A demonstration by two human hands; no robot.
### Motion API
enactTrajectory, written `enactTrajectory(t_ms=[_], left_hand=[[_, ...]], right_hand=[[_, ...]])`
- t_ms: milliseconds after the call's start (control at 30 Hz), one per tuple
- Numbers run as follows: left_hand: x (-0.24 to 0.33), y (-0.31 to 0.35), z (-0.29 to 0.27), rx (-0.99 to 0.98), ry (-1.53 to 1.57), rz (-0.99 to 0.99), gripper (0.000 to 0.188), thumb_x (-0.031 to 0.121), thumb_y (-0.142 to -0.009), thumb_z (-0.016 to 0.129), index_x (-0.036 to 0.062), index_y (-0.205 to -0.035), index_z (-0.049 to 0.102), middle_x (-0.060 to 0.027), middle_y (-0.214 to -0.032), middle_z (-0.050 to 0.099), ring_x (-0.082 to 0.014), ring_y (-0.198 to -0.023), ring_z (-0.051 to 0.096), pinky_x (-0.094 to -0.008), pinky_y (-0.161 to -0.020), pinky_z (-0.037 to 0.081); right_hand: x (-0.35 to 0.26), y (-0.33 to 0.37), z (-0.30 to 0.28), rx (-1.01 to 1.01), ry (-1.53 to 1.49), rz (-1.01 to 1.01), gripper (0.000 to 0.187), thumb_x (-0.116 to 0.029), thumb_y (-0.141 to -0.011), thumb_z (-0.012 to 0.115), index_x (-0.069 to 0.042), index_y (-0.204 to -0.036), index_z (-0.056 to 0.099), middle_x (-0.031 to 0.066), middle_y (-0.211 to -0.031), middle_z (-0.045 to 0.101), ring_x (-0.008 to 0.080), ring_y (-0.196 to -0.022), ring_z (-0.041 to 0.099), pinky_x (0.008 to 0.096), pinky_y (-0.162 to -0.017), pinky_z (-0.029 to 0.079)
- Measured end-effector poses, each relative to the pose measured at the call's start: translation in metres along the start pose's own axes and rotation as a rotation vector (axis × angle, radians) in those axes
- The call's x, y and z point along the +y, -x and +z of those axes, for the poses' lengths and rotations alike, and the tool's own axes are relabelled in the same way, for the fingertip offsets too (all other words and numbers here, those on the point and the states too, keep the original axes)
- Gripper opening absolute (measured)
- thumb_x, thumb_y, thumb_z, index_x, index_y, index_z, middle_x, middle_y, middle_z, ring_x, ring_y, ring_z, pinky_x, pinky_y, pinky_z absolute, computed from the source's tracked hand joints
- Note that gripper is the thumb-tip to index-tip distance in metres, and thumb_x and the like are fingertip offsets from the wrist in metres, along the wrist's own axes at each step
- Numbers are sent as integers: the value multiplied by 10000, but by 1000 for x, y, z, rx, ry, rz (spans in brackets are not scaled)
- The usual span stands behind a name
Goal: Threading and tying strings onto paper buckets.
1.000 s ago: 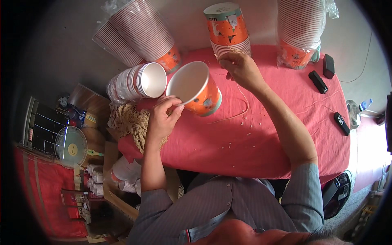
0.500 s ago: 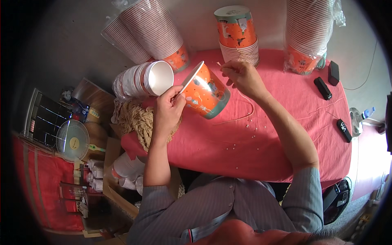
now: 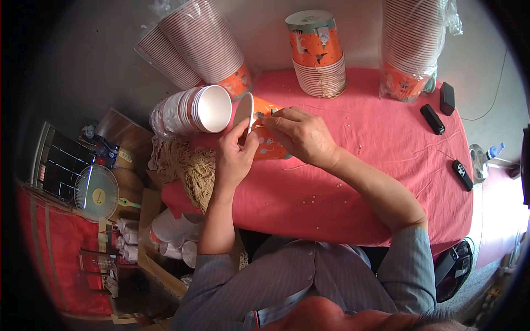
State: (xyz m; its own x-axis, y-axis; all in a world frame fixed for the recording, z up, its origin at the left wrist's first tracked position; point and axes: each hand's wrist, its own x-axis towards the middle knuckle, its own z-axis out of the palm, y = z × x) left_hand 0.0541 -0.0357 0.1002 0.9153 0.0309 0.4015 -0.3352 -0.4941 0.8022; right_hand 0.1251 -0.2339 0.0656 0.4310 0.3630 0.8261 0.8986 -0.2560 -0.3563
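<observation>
An orange paper bucket [image 3: 274, 149] with printed figures is tilted on its side above the table, its white rim toward the left. My left hand [image 3: 234, 154] grips that rim between thumb and fingers. Against the bucket's side, close to the rim, my right hand [image 3: 301, 135] is pinched on a thin cord; its fingers hide most of the cord and part of the bucket. A bundle of beige cords [image 3: 196, 174] lies by my left wrist. Behind it, a sleeve of white-rimmed paper buckets [image 3: 214, 108] rests on its side, mouth facing right.
Upside-down buckets [image 3: 314, 49] with cords hanging on them stand at the back. Tall plastic-wrapped stacks rise at back left [image 3: 201, 41] and back right [image 3: 411, 49]. Black devices [image 3: 432, 119] and small white beads [image 3: 313, 196] lie on the red cloth [image 3: 353, 209]. A carton [image 3: 165, 273] stands lower left.
My right hand has moved left and down from beside the bucket onto its side near the rim. The bucket has shifted left and turned, its rim now nearly edge-on.
</observation>
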Motion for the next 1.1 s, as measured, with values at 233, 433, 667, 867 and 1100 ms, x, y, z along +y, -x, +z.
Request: enactTrajectory(t_ms=[233,433,667,867,1100], left_hand=[[-2,0,0,-35,-38,57,312,27,-1046,626,-82,-1330,692,-48,-981,778,-91,-880,721,-261,-779,558],[-5,-1,1,-61,-50,53,316,18,-1045,628,-99,-1333,683,-65,-995,776,-94,-898,722,-258,-787,562],[-14,-3,9,-42,52,92,308,49,-1047,672,-59,-1335,656,-99,-957,795,-110,-851,741,-269,-707,565],[-9,-4,7,-50,-27,22,113,31,-1056,668,-44,-1141,663,-8,-904,719,-35,-806,619,-221,-732,515],[-5,-10,2,-69,-294,114,113,59,-980,723,-31,-1014,664,-124,-832,719,-180,-705,683,-353,-646,528]], right_hand=[[3,2,0,5,38,-45,278,-138,-907,813,-103,-1183,814,84,-1078,772,280,-887,758,410,-731,634],[7,3,-1,-3,28,-55,276,-128,-900,818,-99,-1174,817,91,-1094,773,278,-905,760,406,-743,639],[12,2,0,1,-127,23,260,-70,-917,804,-72,-1177,809,96,-1055,754,285,-926,755,404,-774,647],[15,0,-6,-80,-288,150,210,-25,-983,746,-25,-1188,789,113,-1024,740,253,-932,751,370,-825,615],[17,-13,-22,-85,-556,455,220,-168,-1119,657,31,-1166,739,57,-966,759,156,-905,715,338,-854,593]])
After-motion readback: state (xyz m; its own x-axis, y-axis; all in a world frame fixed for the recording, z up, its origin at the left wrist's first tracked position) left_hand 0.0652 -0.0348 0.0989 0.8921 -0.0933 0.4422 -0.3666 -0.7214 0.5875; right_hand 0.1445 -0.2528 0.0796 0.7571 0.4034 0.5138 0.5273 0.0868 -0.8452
